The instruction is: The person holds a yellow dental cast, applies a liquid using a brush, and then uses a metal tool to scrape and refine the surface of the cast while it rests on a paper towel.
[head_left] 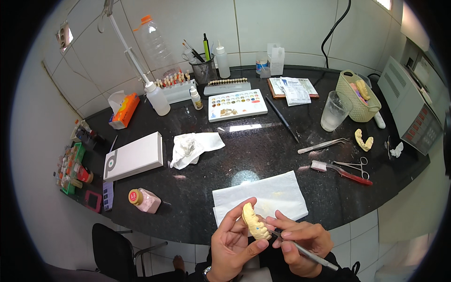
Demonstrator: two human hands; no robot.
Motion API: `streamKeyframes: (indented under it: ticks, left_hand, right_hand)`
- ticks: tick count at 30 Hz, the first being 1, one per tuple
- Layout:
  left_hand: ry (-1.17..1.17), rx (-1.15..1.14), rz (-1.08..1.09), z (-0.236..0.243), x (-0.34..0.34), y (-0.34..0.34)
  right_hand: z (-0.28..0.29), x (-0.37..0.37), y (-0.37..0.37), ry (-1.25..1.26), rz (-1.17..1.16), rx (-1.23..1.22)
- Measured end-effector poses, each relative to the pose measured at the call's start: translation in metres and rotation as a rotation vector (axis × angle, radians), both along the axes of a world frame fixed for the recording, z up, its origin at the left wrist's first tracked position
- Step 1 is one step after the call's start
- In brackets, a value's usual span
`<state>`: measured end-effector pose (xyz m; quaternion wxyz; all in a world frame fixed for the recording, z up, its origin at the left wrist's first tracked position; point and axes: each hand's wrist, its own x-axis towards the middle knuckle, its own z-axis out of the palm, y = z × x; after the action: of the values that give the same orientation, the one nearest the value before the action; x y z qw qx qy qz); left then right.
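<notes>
My left hand (231, 251) holds a pale yellow dental cast (255, 223) between fingers and thumb, its row of teeth turned to the right. A small blue mark shows on the cast. In my right hand (307, 244) is a slim silver scalpel (310, 254), gripped like a pen, its handle slanting down to the right. Its tip is close to the lower teeth of the cast; whether it touches them I cannot tell. Beneath and beyond both hands, a folded white paper towel (277, 192) with faint yellowish specks lies at the front edge of the black table (197, 188).
To the right lie tweezers (322, 146), a toothbrush (342, 173), locking forceps (352, 166) and a second dental cast (363, 140). A glass (335, 113) stands by a green basket (359, 107). A powder jar (144, 200), white box (134, 156) and palette (237, 105) lie left and behind.
</notes>
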<state>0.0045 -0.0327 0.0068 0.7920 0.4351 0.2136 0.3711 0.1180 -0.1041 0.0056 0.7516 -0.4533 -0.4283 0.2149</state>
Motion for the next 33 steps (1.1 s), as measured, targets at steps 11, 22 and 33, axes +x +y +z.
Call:
streamKeyframes:
  ticks: [11,22,33]
  left_hand:
    - [-0.121,0.053,0.143,-0.010,0.005,-0.011]
    - [-0.131,0.084,0.168,-0.019,0.009,-0.011]
    - [-0.058,0.346,0.296,-0.019,0.012,-0.011]
  right_hand:
    - [-0.003,0.005,-0.005,0.007,0.040,0.000]
    - [0.000,0.010,-0.008,0.099,0.099,-0.073]
    - [-0.006,0.016,-0.011,0.105,0.054,-0.100]
